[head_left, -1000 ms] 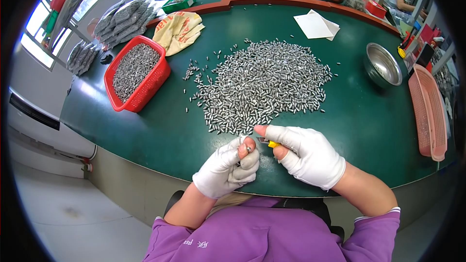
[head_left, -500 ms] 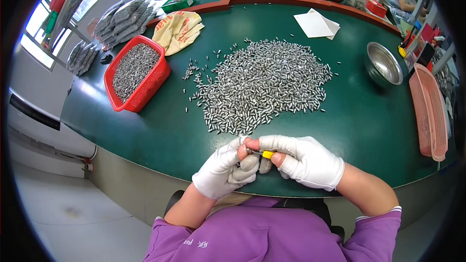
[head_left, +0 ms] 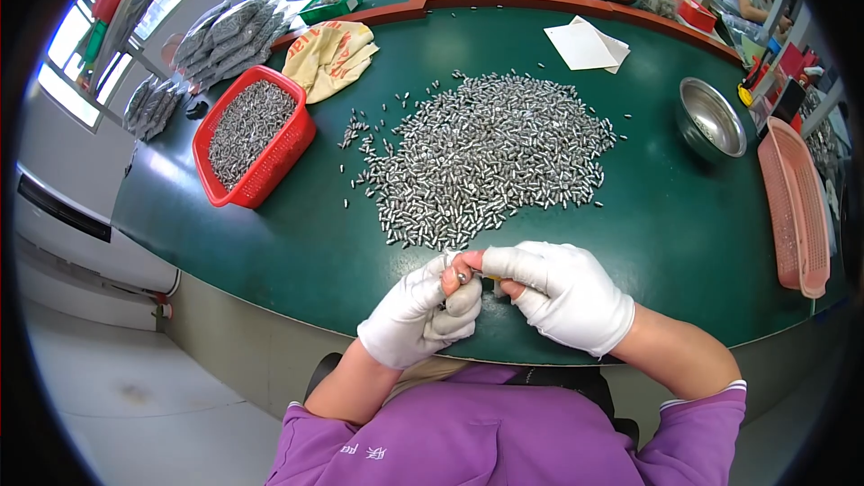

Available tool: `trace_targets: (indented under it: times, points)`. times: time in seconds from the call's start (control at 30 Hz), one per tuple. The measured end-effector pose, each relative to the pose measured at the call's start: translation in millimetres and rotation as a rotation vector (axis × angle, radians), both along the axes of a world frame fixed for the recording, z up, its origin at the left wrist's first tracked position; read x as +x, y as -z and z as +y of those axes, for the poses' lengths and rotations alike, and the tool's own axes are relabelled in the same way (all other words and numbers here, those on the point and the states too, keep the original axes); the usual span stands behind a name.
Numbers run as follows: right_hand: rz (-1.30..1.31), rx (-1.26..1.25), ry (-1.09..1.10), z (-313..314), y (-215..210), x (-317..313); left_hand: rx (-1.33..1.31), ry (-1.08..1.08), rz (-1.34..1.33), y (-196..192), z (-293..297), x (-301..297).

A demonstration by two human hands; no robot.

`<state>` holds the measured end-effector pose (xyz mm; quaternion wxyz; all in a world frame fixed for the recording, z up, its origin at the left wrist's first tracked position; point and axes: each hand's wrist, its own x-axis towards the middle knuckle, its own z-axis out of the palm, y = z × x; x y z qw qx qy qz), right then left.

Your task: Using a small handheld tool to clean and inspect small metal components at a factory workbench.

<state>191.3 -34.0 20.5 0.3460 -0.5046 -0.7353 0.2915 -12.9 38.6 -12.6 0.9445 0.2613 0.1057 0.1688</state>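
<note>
Just this side of the pile (head_left: 490, 157), fingertips meet: the left hand (head_left: 418, 313) pinches a metal part (head_left: 463, 277), seemingly to steady it, while the right hand (head_left: 573, 294) grips a mostly hidden yellow tool (head_left: 491, 277). Left of the pile, the basket (head_left: 272, 178) sits clear, presumably leaving elbow room.

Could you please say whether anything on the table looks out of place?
Only slightly: some small metal parts lie strayed left of the main pile, and a lone part sits near the white sheets, apart from the rest.
</note>
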Motion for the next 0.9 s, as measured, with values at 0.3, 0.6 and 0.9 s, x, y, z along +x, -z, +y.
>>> trace_targets:
  times: [0.3,0.6,0.9]
  points:
    - [0.365,-0.299,-0.072,-2.0,-4.8,1.4,0.002,0.043,-0.024,2.0,3.5,-1.3]
    - [0.462,-0.569,-0.066,-0.4,-11.6,4.0,-0.012,0.028,-0.009,3.2,2.3,-3.1]
    - [0.526,-0.628,-0.082,-0.9,-12.6,4.4,-0.010,0.023,-0.014,2.5,1.4,-2.5]
